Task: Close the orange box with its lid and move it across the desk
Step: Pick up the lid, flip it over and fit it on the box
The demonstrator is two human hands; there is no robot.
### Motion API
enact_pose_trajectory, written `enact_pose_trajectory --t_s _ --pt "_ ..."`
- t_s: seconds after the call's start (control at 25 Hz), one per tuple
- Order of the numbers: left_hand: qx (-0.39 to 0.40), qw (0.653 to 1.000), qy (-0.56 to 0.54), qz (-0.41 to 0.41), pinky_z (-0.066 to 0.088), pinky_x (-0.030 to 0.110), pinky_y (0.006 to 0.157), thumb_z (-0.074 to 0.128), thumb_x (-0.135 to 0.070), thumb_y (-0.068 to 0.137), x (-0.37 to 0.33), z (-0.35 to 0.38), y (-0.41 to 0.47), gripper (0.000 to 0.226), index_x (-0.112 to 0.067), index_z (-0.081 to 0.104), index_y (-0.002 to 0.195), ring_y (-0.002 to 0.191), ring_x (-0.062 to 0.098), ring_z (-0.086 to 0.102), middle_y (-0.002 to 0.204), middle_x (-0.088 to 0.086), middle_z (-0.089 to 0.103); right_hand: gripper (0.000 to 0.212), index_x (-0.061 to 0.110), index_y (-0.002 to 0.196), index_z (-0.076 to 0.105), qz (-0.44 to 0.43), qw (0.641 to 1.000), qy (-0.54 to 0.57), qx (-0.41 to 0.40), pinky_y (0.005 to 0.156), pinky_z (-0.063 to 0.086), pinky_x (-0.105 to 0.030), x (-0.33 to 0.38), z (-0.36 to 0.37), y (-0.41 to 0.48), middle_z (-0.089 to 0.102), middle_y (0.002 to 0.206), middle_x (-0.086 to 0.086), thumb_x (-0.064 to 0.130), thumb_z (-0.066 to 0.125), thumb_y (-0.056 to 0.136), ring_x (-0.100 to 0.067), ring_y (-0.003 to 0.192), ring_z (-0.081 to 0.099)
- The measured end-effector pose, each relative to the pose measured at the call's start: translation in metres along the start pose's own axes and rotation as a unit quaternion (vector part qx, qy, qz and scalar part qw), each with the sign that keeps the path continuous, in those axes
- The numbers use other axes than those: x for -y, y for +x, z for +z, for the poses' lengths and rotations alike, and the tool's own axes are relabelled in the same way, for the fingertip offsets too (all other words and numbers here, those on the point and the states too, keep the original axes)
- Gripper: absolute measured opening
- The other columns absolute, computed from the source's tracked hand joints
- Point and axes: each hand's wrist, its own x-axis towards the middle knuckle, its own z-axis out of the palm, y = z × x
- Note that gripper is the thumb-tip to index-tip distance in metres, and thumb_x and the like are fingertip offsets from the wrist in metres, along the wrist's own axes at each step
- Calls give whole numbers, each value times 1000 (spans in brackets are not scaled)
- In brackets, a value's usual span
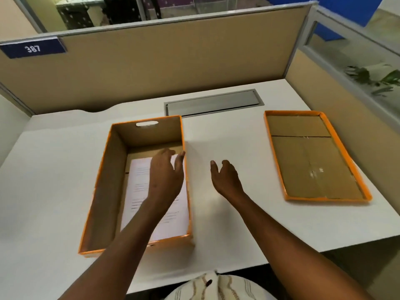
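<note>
Open orange box set left on the white surface, printed paper inside, words too blurred, lid lying upside down far right, left hand held over the box, right hand beside it, fingers spread, nothing held, blue sign marked 387

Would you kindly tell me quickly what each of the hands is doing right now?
Left hand: open, holding nothing, above the paper inside the orange box.
Right hand: open, holding nothing, over the bare desk.
</note>
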Motion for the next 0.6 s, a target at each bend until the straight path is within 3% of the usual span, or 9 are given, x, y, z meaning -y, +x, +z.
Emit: enact_pose_trajectory --t_s 0.08,0.16,0.24,0.28,0.36,0.44,0.52,0.6 --pt "42 999 -31 7 41 33 97 48 -36 95 -29 32 -4 41 -5 57 121 118 29 55 126 14 61 58 0 129 42 7 1000 -14 -11 99 39 -41 -17 -19 11 50 133 -20 47 36 95 -37 124 46" --pt "91 994 -53 -5 42 40 105 47 -37 96 -52 68 -4 47 -7 50 131 124 27 51 135 12 56 55 0 128 44 16 999 -27 -35 98 40 -43 -36 -41 25 51 131 -21 43 37 95 -37 121 48" --pt "134 989 -61 -7 44 40 100 46 -36 96 -71 103 -1 45 -4 52 129 120 27 55 131 12 59 52 -1 125 46 26 996 -47 -67 96 41 -42 -56 -64 41 53 127 -22 40 39 95 -37 118 50" --pt "157 985 -63 -11 46 36 92 45 -34 97 -79 119 2 41 -2 57 120 110 26 58 119 11 64 51 -2 123 47 31 994 -59 -85 96 42 -42 -66 -76 48 54 126 -23 40 40 95 -38 117 50" --pt "205 975 -66 -48 39 30 71 45 -32 97 -89 149 8 32 -6 60 84 78 22 54 82 6 60 50 -3 121 48 43 989 -76 -116 95 41 -42 -86 -100 62 54 124 -24 39 41 95 -38 115 51" --pt "266 958 -57 -96 34 29 62 46 -31 95 -97 176 12 38 -13 41 63 65 21 43 67 5 48 48 -4 118 50 50 983 -90 -152 96 40 -42 -106 -125 76 55 123 -23 37 43 94 -37 114 50" --pt "340 930 -42 -132 38 31 67 46 -36 95 -107 200 12 31 -11 47 76 74 25 49 82 13 57 48 -4 120 49 52 975 -109 -185 98 40 -43 -129 -155 92 54 124 -22 35 45 93 -36 115 49" --pt "393 909 -33 -136 42 33 75 46 -42 94 -119 221 11 37 -8 49 107 90 30 57 103 18 59 49 -4 123 47 65 969 -126 -202 100 39 -44 -153 -188 110 53 126 -22 34 46 92 -35 117 48"
